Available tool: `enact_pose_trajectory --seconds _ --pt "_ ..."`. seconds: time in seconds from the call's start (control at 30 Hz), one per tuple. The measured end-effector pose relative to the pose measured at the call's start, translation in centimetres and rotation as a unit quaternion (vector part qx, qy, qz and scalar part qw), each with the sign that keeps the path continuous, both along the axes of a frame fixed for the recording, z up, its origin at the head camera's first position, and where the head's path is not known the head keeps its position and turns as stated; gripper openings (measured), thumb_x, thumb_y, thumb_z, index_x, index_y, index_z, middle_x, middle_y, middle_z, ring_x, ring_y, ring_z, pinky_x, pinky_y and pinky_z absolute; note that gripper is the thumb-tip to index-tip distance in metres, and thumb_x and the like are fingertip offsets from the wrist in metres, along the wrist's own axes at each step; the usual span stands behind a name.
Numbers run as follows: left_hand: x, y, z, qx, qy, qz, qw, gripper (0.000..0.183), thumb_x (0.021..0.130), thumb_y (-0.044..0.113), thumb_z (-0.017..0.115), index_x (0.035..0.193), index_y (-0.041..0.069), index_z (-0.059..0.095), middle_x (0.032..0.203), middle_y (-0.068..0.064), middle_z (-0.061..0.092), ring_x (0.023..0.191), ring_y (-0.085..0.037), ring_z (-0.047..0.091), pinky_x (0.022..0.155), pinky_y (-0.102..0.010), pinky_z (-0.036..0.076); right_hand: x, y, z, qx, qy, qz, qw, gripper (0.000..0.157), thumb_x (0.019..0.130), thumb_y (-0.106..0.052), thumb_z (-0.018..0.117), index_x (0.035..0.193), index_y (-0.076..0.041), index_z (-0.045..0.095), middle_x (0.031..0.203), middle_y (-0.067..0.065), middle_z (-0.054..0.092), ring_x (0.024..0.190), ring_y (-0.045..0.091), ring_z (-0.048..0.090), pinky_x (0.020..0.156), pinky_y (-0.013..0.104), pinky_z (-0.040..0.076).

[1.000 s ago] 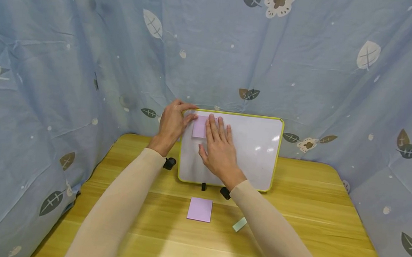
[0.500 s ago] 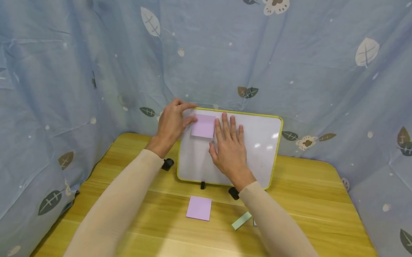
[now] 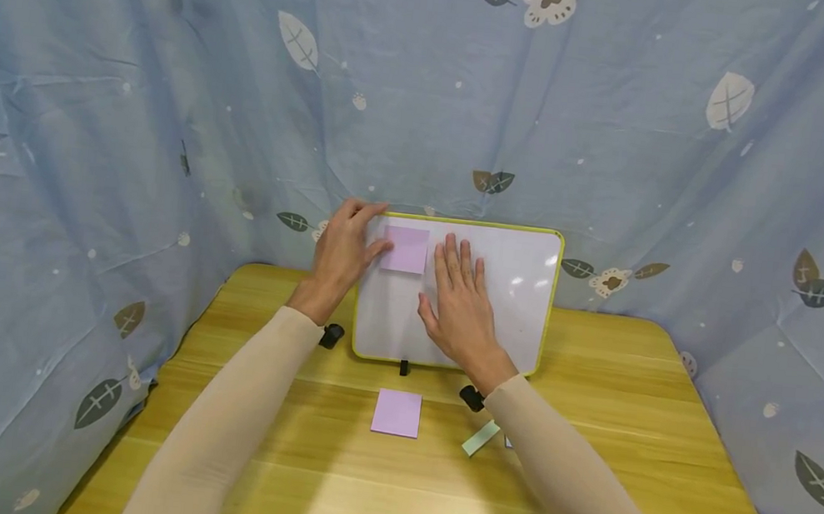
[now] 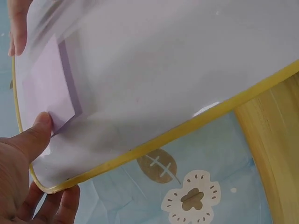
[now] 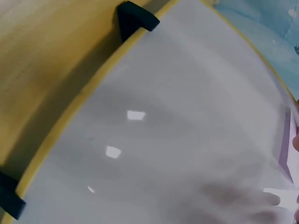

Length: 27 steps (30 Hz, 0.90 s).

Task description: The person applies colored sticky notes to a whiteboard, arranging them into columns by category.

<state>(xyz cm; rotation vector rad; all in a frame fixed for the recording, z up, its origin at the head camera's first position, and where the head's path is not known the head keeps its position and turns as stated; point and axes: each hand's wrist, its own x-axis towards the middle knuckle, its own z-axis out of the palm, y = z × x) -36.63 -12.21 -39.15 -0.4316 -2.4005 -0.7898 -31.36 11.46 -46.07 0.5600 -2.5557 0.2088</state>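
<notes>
A small whiteboard (image 3: 393,314) with a yellow rim leans upright on the table. My left hand (image 3: 340,256) grips its upper left corner, thumb in front and the other fingers behind the rim, as the left wrist view shows. The thumb lies at the edge of a pinkish-purple sticky note (image 3: 407,250) on the board; in that view the note's far edge (image 4: 65,70) stands off the surface. Just right of the note, my right hand (image 3: 463,308) is spread before the board with straight fingers. Whether its palm touches the board is unclear.
A purple sticky-note pad (image 3: 396,413) lies on the wooden table (image 3: 595,377) before the board. To its right is a pale green strip (image 3: 480,438), beside a thing mostly hidden by my right sleeve. Black feet (image 5: 135,21) hold the board's lower rim. A curtain (image 3: 426,124) hangs behind.
My right hand has slid right, off the sticky note, uncovering it fully, and has since dropped very slightly. My left hand keeps its grip on the board's corner.
</notes>
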Motion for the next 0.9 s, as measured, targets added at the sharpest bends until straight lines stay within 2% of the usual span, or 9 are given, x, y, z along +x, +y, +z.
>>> enact_pose_trajectory --seconds 0.1,0.3,0.47,0.6,0.7,0.8,0.9 --pt "0.3 -0.1 -0.3 0.006 -0.005 0.002 1.0000 0.068 0.100 0.022 0.095 0.163 0.016 0.070 0.153 -0.018 0.068 0.139 -0.040 0.072 0.112 -0.056 0.065 0.5 0.2 -0.2 -0.007 0.007 0.011 1.000 0.090 0.119 -0.038 0.063 0.185 0.002 0.018 0.197 0.020 0.007 0.184 0.044 0.010 0.148 0.065 0.021" --pt "1.3 0.0 -0.8 0.023 -0.024 0.030 0.9990 0.077 0.100 0.024 0.096 0.169 0.017 0.063 0.161 -0.019 0.066 0.144 -0.041 0.070 0.118 -0.057 0.062 1.4 0.5 -0.8 -0.017 0.019 0.040 0.999 0.086 0.117 -0.033 0.064 0.183 0.004 0.024 0.195 0.025 0.016 0.182 0.047 0.019 0.145 0.067 0.027" --pt "1.6 0.4 -0.7 0.033 -0.027 0.027 0.9987 0.080 0.099 0.025 0.096 0.170 0.015 0.061 0.162 -0.020 0.065 0.146 -0.042 0.070 0.121 -0.056 0.061 2.6 0.5 -1.8 -0.036 0.037 0.076 0.996 0.080 0.115 -0.027 0.068 0.180 0.006 0.035 0.191 0.026 0.028 0.179 0.047 0.029 0.143 0.066 0.033" --pt "1.7 0.7 -0.6 0.040 -0.024 0.020 0.9987 0.080 0.098 0.023 0.097 0.169 0.013 0.062 0.162 -0.022 0.065 0.147 -0.043 0.069 0.122 -0.056 0.060 4.0 0.2 -2.8 -0.052 0.069 0.140 0.986 0.067 0.110 -0.020 0.077 0.168 0.005 0.056 0.179 0.028 0.052 0.167 0.046 0.054 0.135 0.059 0.047" --pt "1.6 0.8 -0.6 0.044 -0.025 0.020 0.9985 0.079 0.098 0.022 0.097 0.169 0.012 0.063 0.163 -0.022 0.065 0.149 -0.043 0.069 0.123 -0.056 0.059 5.0 -0.2 -3.5 -0.049 0.083 0.198 0.975 0.054 0.104 -0.016 0.084 0.154 0.002 0.071 0.163 0.025 0.069 0.147 0.040 0.072 0.119 0.049 0.063" --pt "1.5 1.0 -0.7 0.044 -0.031 0.021 0.9983 0.078 0.100 0.024 0.096 0.169 0.013 0.062 0.164 -0.021 0.064 0.150 -0.042 0.067 0.124 -0.056 0.059 6.0 -0.6 -4.4 -0.042 0.045 0.240 0.969 0.042 0.103 -0.015 0.087 0.143 -0.003 0.079 0.151 0.021 0.077 0.134 0.035 0.079 0.105 0.042 0.070" --pt "1.4 1.2 -0.7 0.040 -0.036 0.022 0.9983 0.077 0.100 0.025 0.095 0.169 0.014 0.062 0.165 -0.020 0.063 0.151 -0.041 0.067 0.125 -0.055 0.058 6.8 -0.7 -5.1 -0.034 -0.012 0.259 0.965 0.035 0.105 -0.016 0.086 0.139 -0.006 0.082 0.148 0.018 0.079 0.131 0.033 0.080 0.104 0.042 0.070"
